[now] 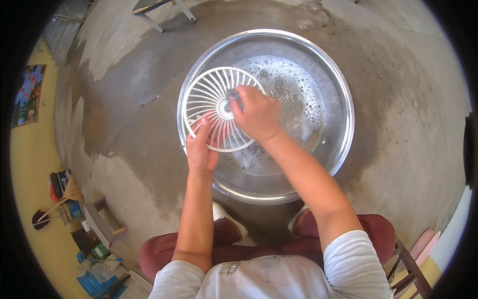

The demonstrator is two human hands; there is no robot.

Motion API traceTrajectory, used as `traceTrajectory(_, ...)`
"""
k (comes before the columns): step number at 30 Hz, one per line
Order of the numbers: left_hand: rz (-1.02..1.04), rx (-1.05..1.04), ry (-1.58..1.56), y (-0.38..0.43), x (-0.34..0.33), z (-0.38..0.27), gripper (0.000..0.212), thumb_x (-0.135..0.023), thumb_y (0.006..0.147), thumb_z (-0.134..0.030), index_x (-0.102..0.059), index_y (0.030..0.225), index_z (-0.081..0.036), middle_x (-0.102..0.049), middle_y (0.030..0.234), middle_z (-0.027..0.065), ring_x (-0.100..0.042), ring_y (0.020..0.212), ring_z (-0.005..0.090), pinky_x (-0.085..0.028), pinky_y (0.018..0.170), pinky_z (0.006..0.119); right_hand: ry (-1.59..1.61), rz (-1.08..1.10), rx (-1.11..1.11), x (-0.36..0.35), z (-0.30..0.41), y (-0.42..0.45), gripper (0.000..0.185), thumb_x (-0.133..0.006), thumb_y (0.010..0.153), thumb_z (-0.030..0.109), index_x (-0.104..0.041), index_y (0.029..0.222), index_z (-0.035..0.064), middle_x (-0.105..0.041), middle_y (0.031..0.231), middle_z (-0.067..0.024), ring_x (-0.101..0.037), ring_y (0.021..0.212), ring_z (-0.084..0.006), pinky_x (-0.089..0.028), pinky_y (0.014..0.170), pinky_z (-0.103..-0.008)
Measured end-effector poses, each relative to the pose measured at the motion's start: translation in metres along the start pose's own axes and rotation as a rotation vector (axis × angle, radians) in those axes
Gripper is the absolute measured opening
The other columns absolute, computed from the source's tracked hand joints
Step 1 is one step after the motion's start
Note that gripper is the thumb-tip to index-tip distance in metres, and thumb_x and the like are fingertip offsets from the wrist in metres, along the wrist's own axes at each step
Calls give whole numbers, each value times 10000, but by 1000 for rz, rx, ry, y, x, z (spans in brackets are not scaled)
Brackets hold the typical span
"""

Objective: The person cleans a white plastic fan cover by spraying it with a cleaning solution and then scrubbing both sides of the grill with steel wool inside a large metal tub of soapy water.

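Note:
My left hand grips the lower left edge of a round white slatted fan grille, with some fingers behind the slats. The grille is held over the left part of a large round metal basin. Blurred, my right hand is closed on a dark grey scrubber, which looks like a metal scouring pad, against the grille beside its hub. Cloudy water with white suds lies in the basin.
The basin stands on a partly wet concrete floor, just beyond my feet. A bench's legs show at the top. Mixed household items, some blue, lie at lower left. A dark frame is at lower right.

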State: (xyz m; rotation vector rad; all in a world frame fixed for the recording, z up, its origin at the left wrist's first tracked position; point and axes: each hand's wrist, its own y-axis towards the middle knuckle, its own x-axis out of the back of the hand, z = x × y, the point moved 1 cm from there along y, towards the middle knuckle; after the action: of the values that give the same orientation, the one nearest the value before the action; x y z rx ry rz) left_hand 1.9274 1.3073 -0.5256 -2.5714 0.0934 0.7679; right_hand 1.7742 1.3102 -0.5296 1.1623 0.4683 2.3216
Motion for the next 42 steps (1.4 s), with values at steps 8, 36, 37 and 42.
traceTrajectory(8, 66, 41, -87, 7, 24, 9, 253, -585, 865, -134, -569, 1080, -1, -623, 1028, 120, -609, 930, 239, -522, 793, 395, 696, -114, -808, 15, -63, 12, 331, -602, 851, 294, -554, 988, -3, -621, 834, -81, -580, 737, -157, -467, 679, -276)
traceTrajectory(36, -86, 63, 302, 8, 46, -2, 213, -634, 795, -9, -606, 1006, 10, -656, 913, 93, -634, 810, 164, -526, 721, 284, -248, 115, -930, -5, -188, -93, 312, -622, 775, 220, -618, 1029, 39, -598, 1038, -203, -590, 897, -350, -460, 819, -392)
traceTrajectory(37, -103, 81, 307, 8, 48, 2, 211, -634, 795, -10, -607, 1004, 9, -656, 908, 91, -634, 809, 164, -525, 719, 282, -271, 84, -1004, -11, -189, -104, 321, -624, 775, 220, -613, 1037, 34, -595, 1050, -194, -589, 903, -344, -457, 827, -398)
traceTrajectory(42, -132, 112, 444, 4, 70, 7, 373, -634, 769, 32, -534, 1125, -13, -636, 946, 85, -614, 857, 152, -527, 749, 272, 1145, 312, -1484, -41, -95, -69, 385, -647, 800, 250, -561, 1108, 36, -634, 906, -88, -607, 687, -185, -503, 601, -340)
